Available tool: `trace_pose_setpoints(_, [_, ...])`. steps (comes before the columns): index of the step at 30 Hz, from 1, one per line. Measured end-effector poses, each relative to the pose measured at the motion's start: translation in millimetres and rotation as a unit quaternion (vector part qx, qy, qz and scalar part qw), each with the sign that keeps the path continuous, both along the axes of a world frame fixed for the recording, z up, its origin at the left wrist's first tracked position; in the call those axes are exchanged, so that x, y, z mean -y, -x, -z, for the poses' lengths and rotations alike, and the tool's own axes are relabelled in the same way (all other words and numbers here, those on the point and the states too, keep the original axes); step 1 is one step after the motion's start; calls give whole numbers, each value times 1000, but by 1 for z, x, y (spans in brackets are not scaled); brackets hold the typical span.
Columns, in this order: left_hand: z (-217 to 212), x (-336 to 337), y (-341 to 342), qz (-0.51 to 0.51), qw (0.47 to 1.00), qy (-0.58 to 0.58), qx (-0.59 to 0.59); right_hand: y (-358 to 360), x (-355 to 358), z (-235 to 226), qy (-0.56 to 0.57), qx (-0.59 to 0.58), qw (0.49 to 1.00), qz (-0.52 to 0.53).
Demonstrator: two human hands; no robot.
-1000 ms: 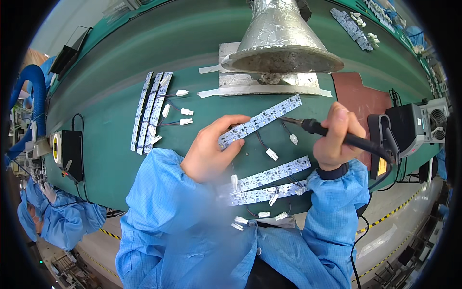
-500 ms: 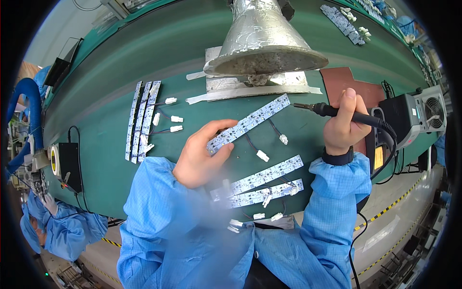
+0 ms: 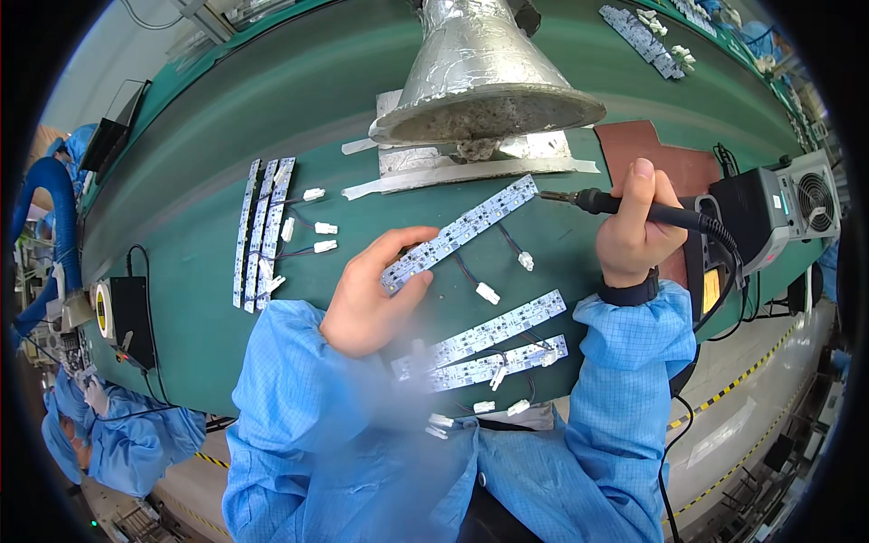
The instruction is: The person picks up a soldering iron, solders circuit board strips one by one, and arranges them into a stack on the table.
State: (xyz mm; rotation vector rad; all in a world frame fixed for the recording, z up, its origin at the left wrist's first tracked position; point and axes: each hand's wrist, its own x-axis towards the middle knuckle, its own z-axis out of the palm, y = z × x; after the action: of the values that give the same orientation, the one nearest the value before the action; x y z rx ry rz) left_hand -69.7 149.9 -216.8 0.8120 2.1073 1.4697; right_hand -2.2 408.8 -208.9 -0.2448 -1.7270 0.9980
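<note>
Two hands work over a green bench (image 3: 272, 118). Left hand (image 3: 371, 294) pinches the near end of a white LED strip (image 3: 462, 231), thumb and fingers closed on it, the strip lying slanted on the bench. Right hand (image 3: 634, 226) is wrapped around a soldering iron (image 3: 634, 206), its tip touching the strip's far end, just below a foil funnel hood (image 3: 480, 77). Two more strips (image 3: 493, 339) lie near the bench's front edge; three others (image 3: 261, 231) sit well to the left. A grey station (image 3: 778, 217) stands beside the right hand.

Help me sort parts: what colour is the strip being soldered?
White strip, seen in the head view.
</note>
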Motion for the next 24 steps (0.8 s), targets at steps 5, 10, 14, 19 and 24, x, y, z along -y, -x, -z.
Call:
trace_pose_setpoints(5, [-1,0,0,2,1000,10,-5,1,0,1,4,3,1000,3])
trace_pose_setpoints(10, [-1,0,0,2,1000,8,-6,1,0,1,3,-1,1000,3])
trace_pose_setpoints(14, [-1,0,0,4,1000,10,-12,0,0,0,-2,0,1000,3])
trace_pose_setpoints(19, [0,1,0,5,1000,11,-6,1,0,0,2,-2,1000,4])
trace_pose_setpoints(24, [0,1,1,5,1000,10,-2,1,0,0,-2,0,1000,6])
